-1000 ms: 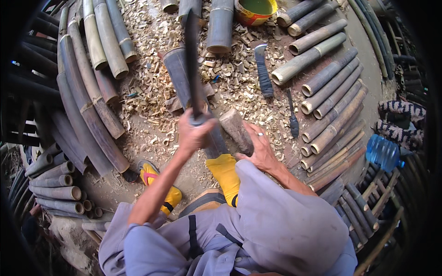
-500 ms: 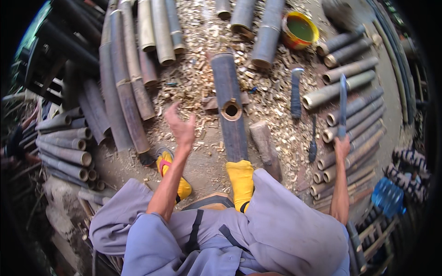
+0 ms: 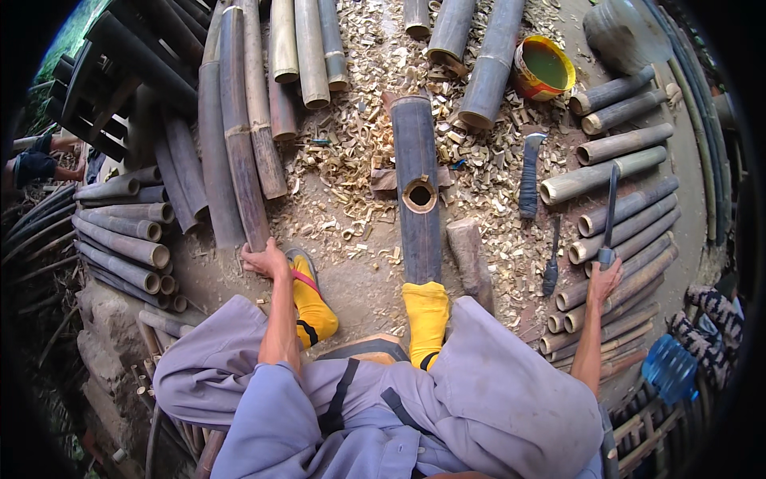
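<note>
- I see the left hand (image 3: 270, 261) at the lower end of a long bamboo pole (image 3: 240, 152), fingers bent; I can't tell whether they grip.
- The holed bamboo tube (image 3: 420, 243) lies centrally, a yellow-socked foot (image 3: 426, 315) at its near end.
- The right hand (image 3: 604, 281) wraps fully round the knife's (image 3: 611, 207) handle.

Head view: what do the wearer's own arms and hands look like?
The left hand and right hand wear no gloves; both forearms are bare. The left sleeve is loose, light blue cloth ending near the elbow; the right is unclear.
</note>
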The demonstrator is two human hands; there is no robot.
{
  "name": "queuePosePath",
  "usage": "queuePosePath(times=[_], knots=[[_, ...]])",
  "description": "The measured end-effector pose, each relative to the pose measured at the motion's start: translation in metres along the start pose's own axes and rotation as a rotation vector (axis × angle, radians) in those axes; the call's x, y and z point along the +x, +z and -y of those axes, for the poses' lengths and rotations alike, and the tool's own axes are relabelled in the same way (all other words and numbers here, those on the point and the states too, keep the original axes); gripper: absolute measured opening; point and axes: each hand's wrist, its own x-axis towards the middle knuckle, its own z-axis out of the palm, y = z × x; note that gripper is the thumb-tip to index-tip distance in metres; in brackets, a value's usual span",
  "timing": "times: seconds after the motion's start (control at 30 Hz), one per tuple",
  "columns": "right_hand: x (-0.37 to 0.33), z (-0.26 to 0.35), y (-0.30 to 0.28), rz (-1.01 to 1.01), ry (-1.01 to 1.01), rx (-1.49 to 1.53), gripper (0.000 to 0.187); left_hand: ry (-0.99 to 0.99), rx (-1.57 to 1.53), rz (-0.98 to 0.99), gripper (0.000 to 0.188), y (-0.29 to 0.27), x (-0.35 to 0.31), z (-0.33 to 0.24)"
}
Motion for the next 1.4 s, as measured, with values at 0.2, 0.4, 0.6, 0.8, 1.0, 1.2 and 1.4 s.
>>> queuePosePath(times=[0.2, 0.4, 0.6, 0.8, 1.0, 1.2, 1.4], knots=[[0.010, 0.096, -0.047, 0.012, -0.159, 0.345, 0.043, 0.011, -0.561, 0.156, 0.057, 0.016, 0.045, -0.025], [0.011, 0.185, -0.050, 0.303, -0.397, 0.561, 0.039, 0.115, -0.372, 0.220, 0.052, -0.010, 0.014, -0.134], [0.008, 0.245, -0.010, 0.542, -0.361, 0.464, 0.048, 0.170, -0.414, 0.560, 0.044, -0.016, -0.077, -0.133], [0.006, 0.252, 0.014, 0.469, -0.373, 0.290, 0.058, 0.348, -0.467, 0.773, 0.031, 0.000, -0.112, -0.097], [0.007, 0.262, 0.015, 0.645, -0.262, 0.131, 0.063, 0.428, -0.544, 0.864, 0.027, 0.017, -0.117, -0.082], [0.007, 0.249, 0.012, 0.391, -0.028, 0.649, 0.057, 0.392, -0.596, 0.984, 0.023, 0.024, -0.123, -0.071], [-0.031, 0.272, -0.095, 0.416, 0.270, 1.337, 0.065, 0.462, -0.568, 1.006, 0.024, 0.028, -0.120, -0.059]])
